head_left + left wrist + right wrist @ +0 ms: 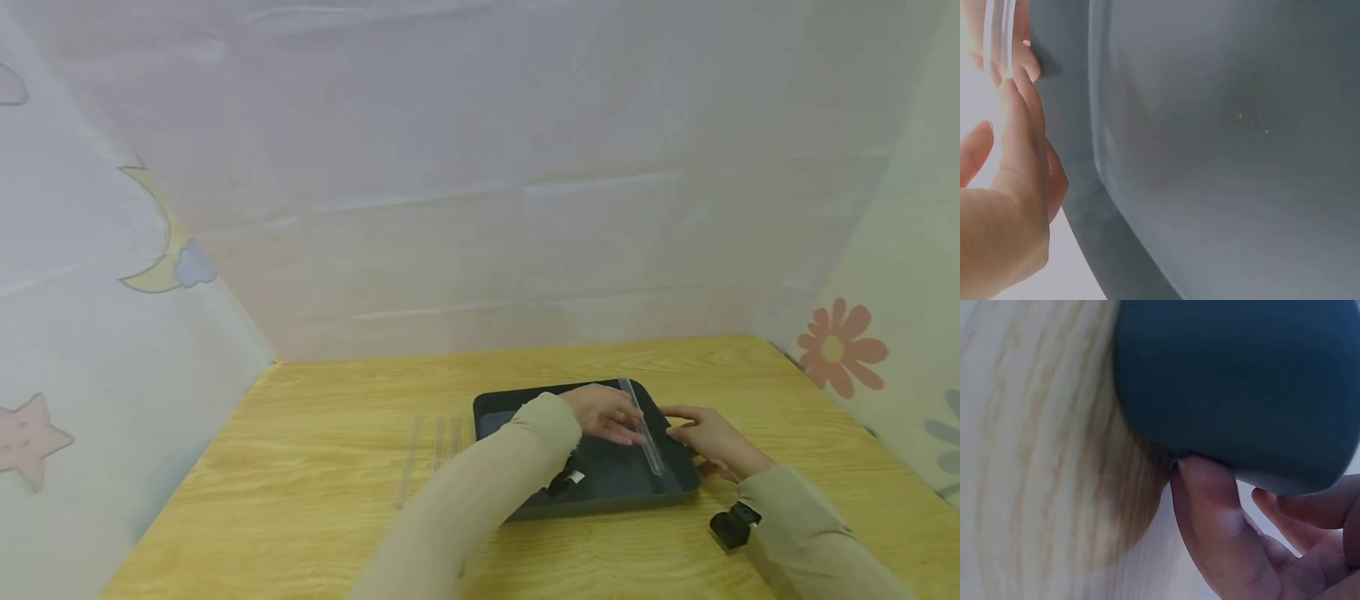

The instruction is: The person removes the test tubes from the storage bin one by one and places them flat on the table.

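A dark grey rectangular tray (600, 500) lies on the wooden table. My left hand (603, 412) reaches across it from the left and pinches a clear tube (654, 458) between thumb and fingers. That tube slants along the right side of the tray, its far end by the back rim. In the left wrist view, the tube (999, 37) runs up from the fingertips, with fingers of the other hand behind it. My right hand (716, 442) holds the tray's right side. The right wrist view has the thumb and fingers of this hand (1241, 531) against the tray wall (1235, 394).
Several clear strips or tubes (438, 446) lie side by side on the table (300, 500), left of the tray. Part of them is hidden behind the left forearm. Printed fabric hangs behind the table and on both sides.
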Demonstrator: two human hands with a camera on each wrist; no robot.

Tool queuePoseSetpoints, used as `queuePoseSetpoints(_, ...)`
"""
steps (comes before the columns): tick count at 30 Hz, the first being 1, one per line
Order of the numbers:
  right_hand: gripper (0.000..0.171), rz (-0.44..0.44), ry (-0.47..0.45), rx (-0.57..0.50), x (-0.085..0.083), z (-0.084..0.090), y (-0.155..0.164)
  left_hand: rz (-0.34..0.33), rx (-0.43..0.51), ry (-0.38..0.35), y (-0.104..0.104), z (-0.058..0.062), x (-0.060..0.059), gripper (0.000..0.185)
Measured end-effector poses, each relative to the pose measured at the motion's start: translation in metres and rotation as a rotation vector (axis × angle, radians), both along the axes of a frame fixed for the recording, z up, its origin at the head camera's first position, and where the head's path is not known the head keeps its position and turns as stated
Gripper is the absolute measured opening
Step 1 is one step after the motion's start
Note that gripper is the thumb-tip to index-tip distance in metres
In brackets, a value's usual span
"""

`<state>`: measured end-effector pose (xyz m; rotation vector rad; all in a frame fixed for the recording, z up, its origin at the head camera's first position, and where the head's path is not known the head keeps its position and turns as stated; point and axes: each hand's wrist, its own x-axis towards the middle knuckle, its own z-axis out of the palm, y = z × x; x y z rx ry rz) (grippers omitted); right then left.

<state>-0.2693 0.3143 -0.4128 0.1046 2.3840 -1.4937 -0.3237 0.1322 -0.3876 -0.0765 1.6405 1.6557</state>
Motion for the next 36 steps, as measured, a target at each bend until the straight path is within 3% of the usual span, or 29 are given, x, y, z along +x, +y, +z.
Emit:
queuePoseSetpoints(9,0.052,0.005,0.010,-0.014,-0.006,-0.004,0.000,-0.052,0.017,0.042,-0.022,0.011,0.001,0.059)
queuePoseSetpoints(20,0.053,0.029,0.019,0.004,-0.009,-0.003,0.006,-0.085,0.026,0.083,-0.041,0.021,0.003,0.055)
queuePoseSetpoints(27,0.054,0.034,0.034,0.020,-0.012,-0.002,0.012,-0.114,0.026,0.108,-0.049,0.024,0.005,0.055)
queuePoseSetpoints(36,0.053,0.044,0.039,0.022,-0.013,-0.001,0.014,-0.100,0.018,0.123,-0.066,0.023,0.005,0.056)
